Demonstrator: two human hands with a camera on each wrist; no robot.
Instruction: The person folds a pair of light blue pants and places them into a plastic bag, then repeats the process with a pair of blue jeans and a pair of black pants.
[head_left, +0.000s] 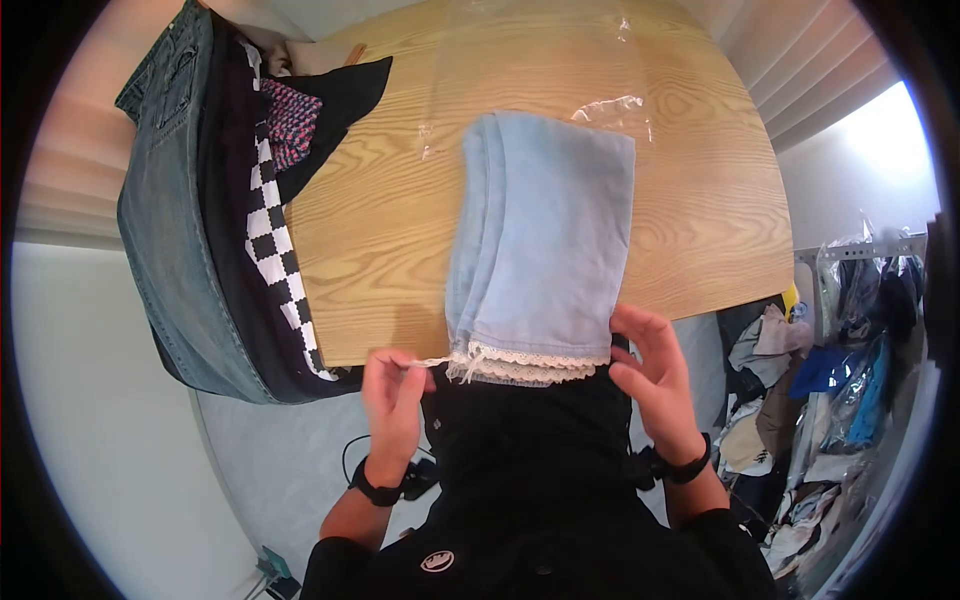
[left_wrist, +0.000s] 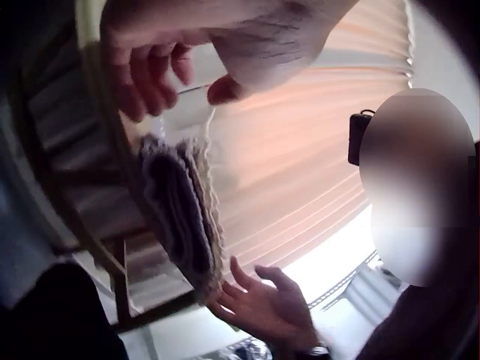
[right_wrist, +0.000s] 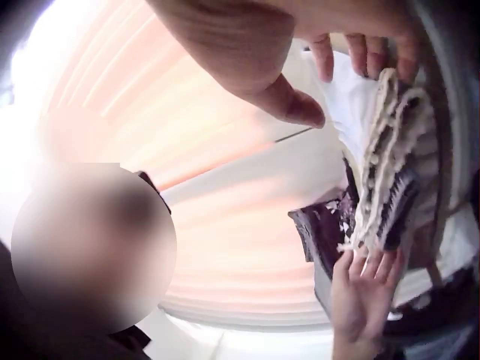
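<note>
Pale blue folded garment (head_left: 545, 240) lies lengthwise on the wooden table (head_left: 400, 230), its lace hem (head_left: 525, 365) hanging just over the near edge, towards the person. At the hem's left corner we note the left hand (head_left: 392, 395): thumb and fingers are pinched on a loose strand (head_left: 432, 361) of the trim, drawn out sideways. The left wrist view shows the same pinch, with the strand (left_wrist: 211, 127) running down to the stacked layers. The right hand (head_left: 655, 375) sits at the hem's right corner, fingers loosely spread and only slightly bent, tips against the cloth's edge, gripping nothing.

On the table's left side we log jeans (head_left: 170, 200) and a checkered cloth (head_left: 270, 230) draped over the edge. Clear plastic (head_left: 610, 105) lies beyond the garment. A heap of clothes (head_left: 800, 420) sits off to the right, below the table.
</note>
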